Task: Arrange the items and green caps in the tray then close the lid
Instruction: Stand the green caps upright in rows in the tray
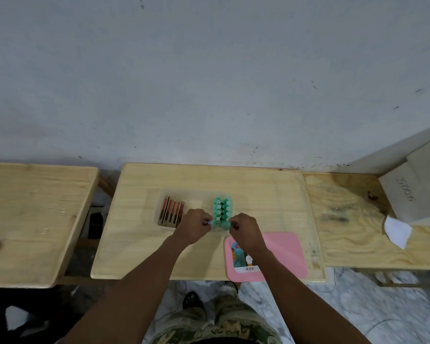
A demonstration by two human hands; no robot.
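A clear plastic tray (201, 193) sits on the middle wooden table (139, 244). At its left end stands a row of several slim brown-and-red boxes (171, 212). Toward its right stand two rows of green-capped items (222, 212). My left hand (196, 225) and my right hand (245, 228) are at the near end of the green rows, one on each side, fingers pinched. The left fingers hold a small pale item against the near green cap; what the right fingers grip is hidden. The pink lid (283, 254) lies flat at the table's near right, under my right wrist.
A second wooden table (30, 219) stands to the left across a gap, a third (358, 219) butts against the right. An open cardboard box (412, 192) and a white paper (397, 232) rest at far right. A grey wall is behind.
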